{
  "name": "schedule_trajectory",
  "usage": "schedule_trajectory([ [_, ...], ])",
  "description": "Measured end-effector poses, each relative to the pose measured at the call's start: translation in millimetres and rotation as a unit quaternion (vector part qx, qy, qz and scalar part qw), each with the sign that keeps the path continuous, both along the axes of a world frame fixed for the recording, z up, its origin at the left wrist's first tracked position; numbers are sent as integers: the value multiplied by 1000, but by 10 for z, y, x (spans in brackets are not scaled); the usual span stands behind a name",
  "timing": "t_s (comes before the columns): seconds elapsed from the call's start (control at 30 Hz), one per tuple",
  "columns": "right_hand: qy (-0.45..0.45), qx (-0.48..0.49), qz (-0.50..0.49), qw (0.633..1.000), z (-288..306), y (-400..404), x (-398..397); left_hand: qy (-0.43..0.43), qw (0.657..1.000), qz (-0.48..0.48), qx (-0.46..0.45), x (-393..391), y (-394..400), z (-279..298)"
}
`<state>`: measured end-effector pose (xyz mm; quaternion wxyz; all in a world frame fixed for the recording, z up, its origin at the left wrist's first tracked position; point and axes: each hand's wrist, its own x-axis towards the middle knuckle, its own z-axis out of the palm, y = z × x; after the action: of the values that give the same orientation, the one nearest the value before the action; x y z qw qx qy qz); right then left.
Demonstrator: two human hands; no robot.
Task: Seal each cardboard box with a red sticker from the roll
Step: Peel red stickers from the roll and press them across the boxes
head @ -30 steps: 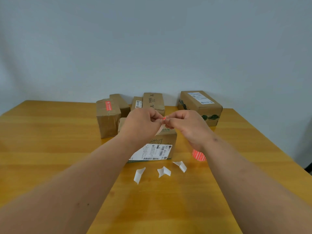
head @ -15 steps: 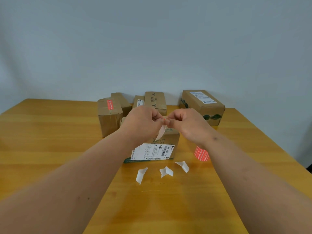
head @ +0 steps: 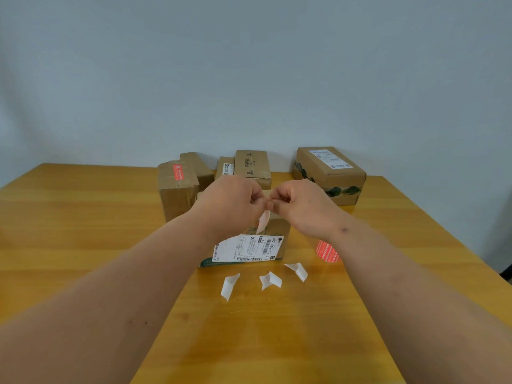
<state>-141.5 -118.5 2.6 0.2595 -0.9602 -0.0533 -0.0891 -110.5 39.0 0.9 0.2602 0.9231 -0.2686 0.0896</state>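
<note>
L hand [head: 232, 206] + R hand [head: 302, 206]: both pinching sticker strip [head: 263, 221] | thin, limp, tacky; hold by edges | box [head: 274, 231] just below hands

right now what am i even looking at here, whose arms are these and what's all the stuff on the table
There is no machine here. The view comes from one camera worn on a person's head, looking forward and down, so the two bare arms are the wearer's own. The left hand and right hand meet above the nearest cardboard box, pinching a small pale strip, seemingly a sticker being peeled from its backing. On the wooden table lie three white paper scraps, a red sticker roll and more boxes at the back; one of them already bears a red sticker.
</note>
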Motion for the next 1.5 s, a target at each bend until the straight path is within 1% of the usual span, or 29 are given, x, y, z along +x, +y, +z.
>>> schedule_trajectory([
  [0.2,-6,51,-5,999,-33,-8,-18,22,998,14,-63,-12,-16,-20],
  [0.3,8,80,-20,997,-50,-52,-32,70,990,34,-116,0,-2,-33],
  [0.37,22,97,-29,995,-74,-117,-56,112,979,49,-163,4,29,-35],
  [0.47,59,87,-53,993,-122,-235,-99,167,953,77,-242,16,87,-20],
  [0.57,122,28,-86,988,-191,-347,-143,185,935,105,-283,23,123,-11],
  [0.63,166,-46,-110,979,-253,-408,-173,184,932,117,-290,21,137,-14],
  [0.73,218,-183,-113,952,-333,-434,-211,186,927,128,-299,9,150,-1],
  [0.87,220,-295,-108,924,-319,-379,-213,177,930,125,-298,-5,152,41],
  [1.07,170,-326,-107,924,-175,-276,-132,166,933,125,-296,-13,143,102],
  [1.23,218,-327,-60,918,-133,-252,-94,170,935,120,-288,10,146,125],
  [1.5,193,-306,-53,931,25,-213,-31,166,946,112,-256,40,141,148],
])
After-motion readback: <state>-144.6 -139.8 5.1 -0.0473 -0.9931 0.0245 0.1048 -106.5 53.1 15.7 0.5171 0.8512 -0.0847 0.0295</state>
